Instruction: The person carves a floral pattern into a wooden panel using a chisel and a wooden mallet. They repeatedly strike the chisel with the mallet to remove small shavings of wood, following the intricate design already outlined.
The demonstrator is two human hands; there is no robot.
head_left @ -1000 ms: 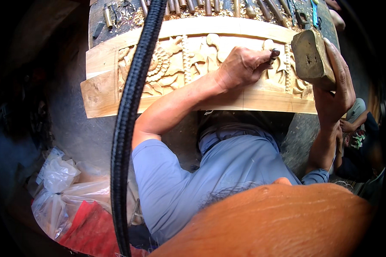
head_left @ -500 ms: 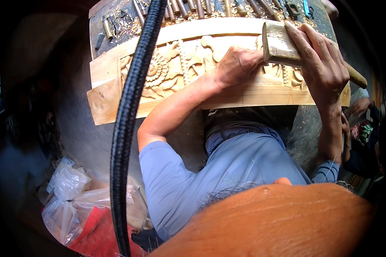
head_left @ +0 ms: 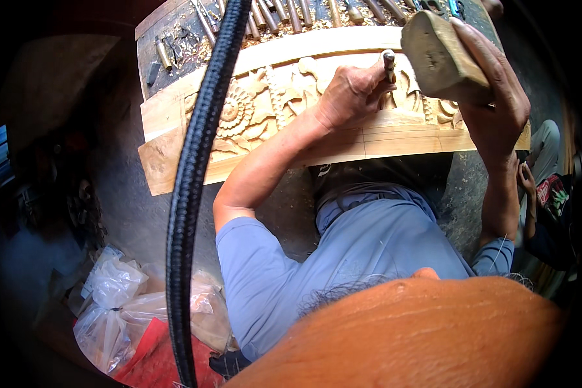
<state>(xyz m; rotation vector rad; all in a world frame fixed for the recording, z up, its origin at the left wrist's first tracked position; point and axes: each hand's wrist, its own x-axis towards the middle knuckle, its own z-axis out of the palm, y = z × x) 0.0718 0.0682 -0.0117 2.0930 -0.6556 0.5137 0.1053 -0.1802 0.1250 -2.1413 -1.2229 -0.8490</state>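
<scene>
Left hand [head_left: 354,97]: I saw it closed round a tool handle [head_left: 388,59].
Right hand [head_left: 503,97]: gripped a wooden mallet [head_left: 441,57].
Carved panel [head_left: 239,113]: lay beneath the left hand.
Bench [head_left: 158,27]: shavings [head_left: 193,45] littered it; tools [head_left: 294,17] lined up beyond the panel.
Floor [head_left: 139,171]: grey, plastic bag [head_left: 118,284] at left.

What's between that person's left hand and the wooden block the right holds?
The head view shows the upper end of the gripped tool and some of the carved panel.
</scene>
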